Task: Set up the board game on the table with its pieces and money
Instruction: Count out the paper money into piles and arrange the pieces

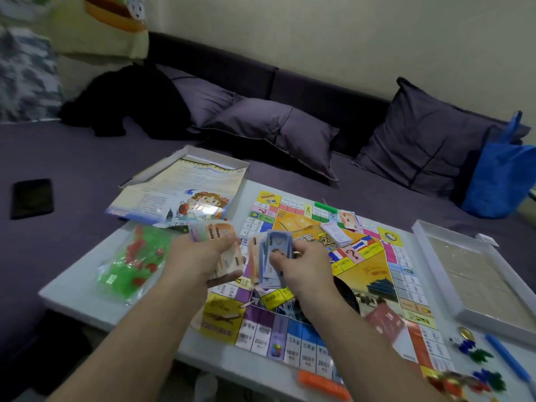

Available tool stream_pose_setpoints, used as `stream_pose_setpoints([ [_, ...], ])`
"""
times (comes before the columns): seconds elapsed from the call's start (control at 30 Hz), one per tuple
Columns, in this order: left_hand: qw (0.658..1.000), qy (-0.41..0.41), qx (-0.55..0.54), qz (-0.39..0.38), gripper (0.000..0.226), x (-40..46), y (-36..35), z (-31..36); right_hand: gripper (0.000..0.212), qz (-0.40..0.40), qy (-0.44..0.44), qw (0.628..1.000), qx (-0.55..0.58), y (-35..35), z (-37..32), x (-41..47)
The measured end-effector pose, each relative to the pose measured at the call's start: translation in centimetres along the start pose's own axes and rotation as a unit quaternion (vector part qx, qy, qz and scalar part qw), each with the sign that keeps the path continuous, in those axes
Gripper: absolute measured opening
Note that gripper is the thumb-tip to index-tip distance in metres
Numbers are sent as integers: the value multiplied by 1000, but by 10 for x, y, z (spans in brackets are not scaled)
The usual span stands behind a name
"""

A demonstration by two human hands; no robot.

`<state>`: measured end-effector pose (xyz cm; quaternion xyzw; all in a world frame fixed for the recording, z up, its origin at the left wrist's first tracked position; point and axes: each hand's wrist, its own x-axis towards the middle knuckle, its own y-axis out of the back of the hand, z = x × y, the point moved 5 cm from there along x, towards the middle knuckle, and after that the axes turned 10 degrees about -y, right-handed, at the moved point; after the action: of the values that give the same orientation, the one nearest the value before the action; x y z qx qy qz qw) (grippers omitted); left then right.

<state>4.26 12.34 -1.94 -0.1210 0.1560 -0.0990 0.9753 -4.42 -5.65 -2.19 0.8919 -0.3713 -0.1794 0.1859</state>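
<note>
Head view showed the bag of green and red pieces (130,262) lying near the table's (87,297) left edge, still sealed. Your left hand (200,256) gripped an orange-brown wad of notes (226,253), probably to sort by colour; your right hand (301,265) pinched a bluish fan of notes (269,256), long axis running away from you. Both hovered over the board's (374,274) left edge. The board lay flat mid-table, one corner pointing away from you.

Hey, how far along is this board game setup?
Done: the board lies unfolded on the table, with a card stack on it. In hand: both hands, left and right, hold play money. Left: the bag of green and red pieces looks unopened.
</note>
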Motion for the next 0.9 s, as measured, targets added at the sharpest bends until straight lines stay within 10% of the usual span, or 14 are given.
stream_pose_setpoints([
  [0.53, 999, -23, -33, 22, 24, 27, 23, 27, 9, 63, 82, 971, -217, -107, 11, 35],
  [0.73, 999, -30, -32, -14, 9, 23, 13, 19, 5, -22, -20, 1000, 7, -52, -2, 26],
  [0.9, 993, -26, -12, -117, 39, 0, -17, 13, 24, -116, -14, 970, 213, 21, -16, -6],
])
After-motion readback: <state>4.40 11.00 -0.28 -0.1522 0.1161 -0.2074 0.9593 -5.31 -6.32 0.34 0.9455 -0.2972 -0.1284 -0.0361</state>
